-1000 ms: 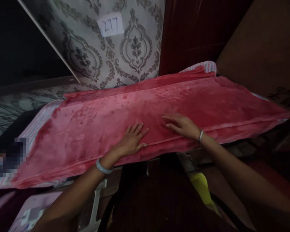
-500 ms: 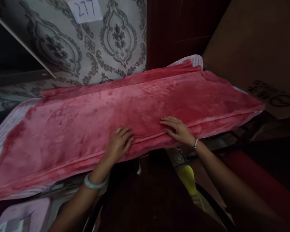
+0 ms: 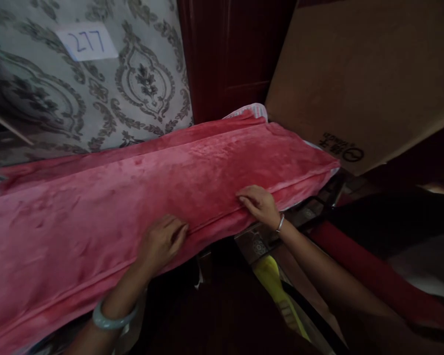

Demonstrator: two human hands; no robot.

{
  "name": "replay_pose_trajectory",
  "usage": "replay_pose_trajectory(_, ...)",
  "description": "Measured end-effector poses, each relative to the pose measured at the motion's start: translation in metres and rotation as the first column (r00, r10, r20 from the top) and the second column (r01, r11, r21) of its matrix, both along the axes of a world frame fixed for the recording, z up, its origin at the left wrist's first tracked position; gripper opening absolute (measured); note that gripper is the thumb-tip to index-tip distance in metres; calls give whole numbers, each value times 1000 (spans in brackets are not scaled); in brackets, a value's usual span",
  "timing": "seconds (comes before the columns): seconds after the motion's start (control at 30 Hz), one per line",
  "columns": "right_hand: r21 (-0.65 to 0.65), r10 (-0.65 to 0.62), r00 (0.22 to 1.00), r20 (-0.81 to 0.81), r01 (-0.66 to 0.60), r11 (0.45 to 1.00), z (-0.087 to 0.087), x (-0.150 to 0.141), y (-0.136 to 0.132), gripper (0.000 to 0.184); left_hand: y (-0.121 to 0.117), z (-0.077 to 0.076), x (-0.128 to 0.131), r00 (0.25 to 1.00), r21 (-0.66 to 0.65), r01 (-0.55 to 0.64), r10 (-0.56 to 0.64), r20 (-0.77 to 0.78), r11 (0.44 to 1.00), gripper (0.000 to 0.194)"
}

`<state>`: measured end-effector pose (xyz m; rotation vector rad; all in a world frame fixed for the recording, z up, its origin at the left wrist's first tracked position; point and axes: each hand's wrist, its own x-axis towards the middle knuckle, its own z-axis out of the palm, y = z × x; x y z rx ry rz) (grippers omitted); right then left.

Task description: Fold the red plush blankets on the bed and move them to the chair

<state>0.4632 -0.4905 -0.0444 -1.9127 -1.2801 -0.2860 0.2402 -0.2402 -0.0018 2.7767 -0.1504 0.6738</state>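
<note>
A long folded red plush blanket (image 3: 140, 197) lies across the surface in front of me, with a pale striped underside showing at its far right corner. My left hand (image 3: 163, 242), a pale bangle on its wrist, curls its fingers over the blanket's near folded edge. My right hand (image 3: 259, 204), with a thin silver bracelet, also rests on that near edge further right, fingers bent and gripping the fabric.
A patterned grey wall panel with a paper label reading 277 (image 3: 86, 42) stands behind. A large cardboard box (image 3: 355, 84) leans at the right. A dark red door (image 3: 229, 54) is behind the blanket. A yellow object (image 3: 274, 286) sits below near my right forearm.
Both hands slid back from lying flat on top of the blanket to its near edge, and their fingers curled over it. The view swung to the right.
</note>
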Motion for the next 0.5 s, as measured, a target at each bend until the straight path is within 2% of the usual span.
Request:
replay_pose_trajectory(0.1,54,-167,983,81,163,985,10,32,-18,30,-12,2,34,1000,-21,29,-28,9,999,30)
replay_pose_trajectory(0.2,26,-276,954,115,275,961,6,59,-43,29,-30,-10,64,998,-54,55,-54,10,997,38)
replay_pose_trajectory(0.33,-91,-254,960,114,265,960,-10,76,-66,34,-48,-26,83,995,-10,85,-86,-48,996,33)
replay_pose_trajectory(0.5,-157,-251,962,111,267,951,-20,80,-67,35,-55,-27,93,995,55,74,-70,-73,996,18)
